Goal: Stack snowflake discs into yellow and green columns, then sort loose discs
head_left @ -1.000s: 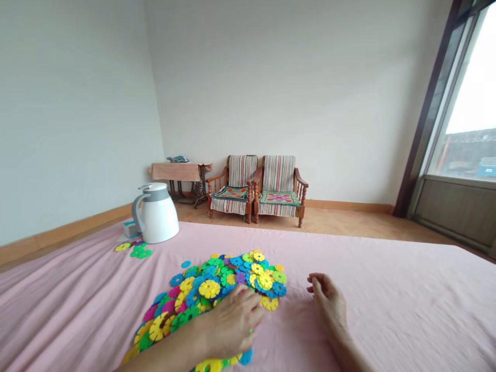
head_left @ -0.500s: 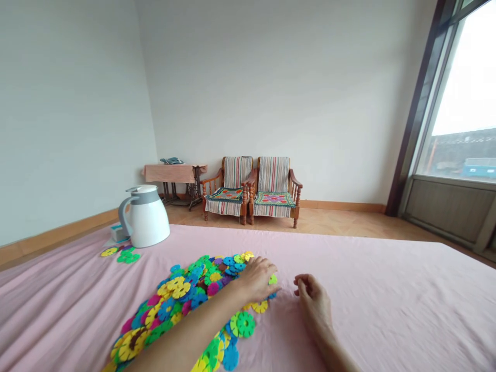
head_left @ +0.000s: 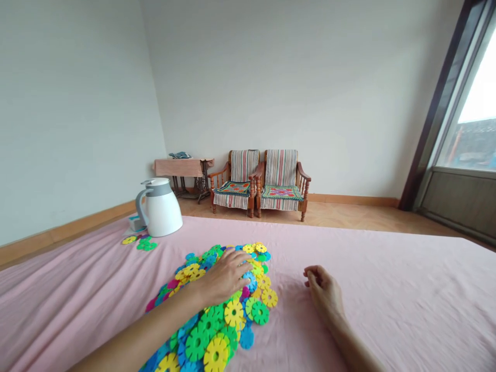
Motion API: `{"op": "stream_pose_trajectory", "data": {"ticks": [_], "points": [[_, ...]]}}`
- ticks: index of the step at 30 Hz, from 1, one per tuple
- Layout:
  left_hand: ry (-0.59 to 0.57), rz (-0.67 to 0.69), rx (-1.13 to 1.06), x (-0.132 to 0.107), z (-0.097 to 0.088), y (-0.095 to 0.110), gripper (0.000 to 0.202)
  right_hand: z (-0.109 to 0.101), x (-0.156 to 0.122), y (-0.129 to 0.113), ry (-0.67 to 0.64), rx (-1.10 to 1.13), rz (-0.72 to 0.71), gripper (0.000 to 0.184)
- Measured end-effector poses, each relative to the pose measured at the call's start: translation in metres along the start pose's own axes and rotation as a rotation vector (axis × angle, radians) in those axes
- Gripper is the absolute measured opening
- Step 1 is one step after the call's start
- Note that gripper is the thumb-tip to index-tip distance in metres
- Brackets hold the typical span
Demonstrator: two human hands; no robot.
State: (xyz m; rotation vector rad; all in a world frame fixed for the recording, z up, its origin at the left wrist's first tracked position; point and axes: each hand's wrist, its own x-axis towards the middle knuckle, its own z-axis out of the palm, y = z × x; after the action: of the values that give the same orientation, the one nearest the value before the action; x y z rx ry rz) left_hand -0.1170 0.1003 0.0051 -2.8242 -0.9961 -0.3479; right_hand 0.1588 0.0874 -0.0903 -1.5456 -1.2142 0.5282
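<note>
A heap of flat, notched plastic discs (head_left: 209, 323) in green, yellow, blue and magenta lies on the pink cloth. Over the middle of this heap is my left hand (head_left: 227, 274), palm down, fingers stretched forward and a little apart, with discs under and around it. I see nothing gripped in it, though the palm side is hidden. To the right of the heap, my right hand (head_left: 324, 292) rests close above the cloth with curled fingers and the thumb near them. Whatever it may hold is hidden.
A white and grey jug (head_left: 163, 212) stands at the back left, beside a small box (head_left: 136, 223) and a few loose discs (head_left: 146, 244). Pink cloth (head_left: 406, 299) spreads to the right. Past its far edge are two wooden armchairs (head_left: 281, 173) and a covered table (head_left: 178, 167).
My left hand has drawn back leftward over the heap, uncovering discs at its right edge. My right hand keeps its curled shape. The view has turned slightly left.
</note>
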Motion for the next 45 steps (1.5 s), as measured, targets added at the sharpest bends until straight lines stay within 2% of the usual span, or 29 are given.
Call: {"op": "stream_pose_trajectory", "data": {"ticks": [3,6,8,10,12,15,20,24,26,29,33,36,39,45], "points": [[-0.052,0.004,-0.081,-0.048,-0.025,0.002,0.048,-0.001,0.001,0.002,-0.016,-0.031,0.012,0.028],[-0.113,0.038,-0.099,-0.095,-0.040,0.019,0.076,0.000,0.002,0.005,-0.034,-0.064,0.007,0.028],[-0.140,0.079,-0.081,-0.116,-0.039,0.033,0.080,0.000,0.002,0.007,-0.046,-0.086,-0.003,0.028],[-0.155,0.106,-0.046,-0.125,-0.032,0.043,0.072,0.000,0.002,0.007,-0.053,-0.093,-0.007,0.028],[-0.148,0.109,-0.014,-0.125,-0.022,0.048,0.065,0.000,0.002,0.007,-0.054,-0.085,-0.005,0.028],[-0.111,0.082,0.017,-0.110,-0.008,0.040,0.063,-0.001,0.001,0.006,-0.043,-0.080,-0.010,0.027],[-0.086,0.001,0.059,-0.071,0.010,0.007,0.062,0.000,0.002,0.008,-0.036,-0.077,-0.017,0.027],[0.012,-0.098,0.095,-0.048,0.012,-0.018,0.057,0.000,0.004,0.011,-0.046,-0.083,-0.017,0.027],[0.046,-0.136,0.087,-0.051,0.006,-0.025,0.056,0.000,0.004,0.011,-0.052,-0.086,-0.021,0.027],[0.000,-0.123,0.020,-0.077,-0.013,-0.023,0.061,0.000,0.003,0.010,-0.059,-0.082,-0.025,0.027],[-0.178,0.065,-0.088,-0.132,-0.037,-0.005,0.088,0.001,0.004,0.012,-0.058,-0.096,-0.034,0.027],[-0.213,0.114,-0.123,-0.157,-0.040,0.009,0.090,0.002,0.006,0.017,-0.061,-0.111,-0.039,0.028],[-0.193,0.089,-0.112,-0.155,-0.030,0.016,0.085,0.002,0.007,0.020,-0.067,-0.124,-0.039,0.028],[-0.131,0.050,-0.069,-0.114,-0.004,0.005,0.076,0.001,0.005,0.017,-0.072,-0.119,-0.048,0.028]]}}
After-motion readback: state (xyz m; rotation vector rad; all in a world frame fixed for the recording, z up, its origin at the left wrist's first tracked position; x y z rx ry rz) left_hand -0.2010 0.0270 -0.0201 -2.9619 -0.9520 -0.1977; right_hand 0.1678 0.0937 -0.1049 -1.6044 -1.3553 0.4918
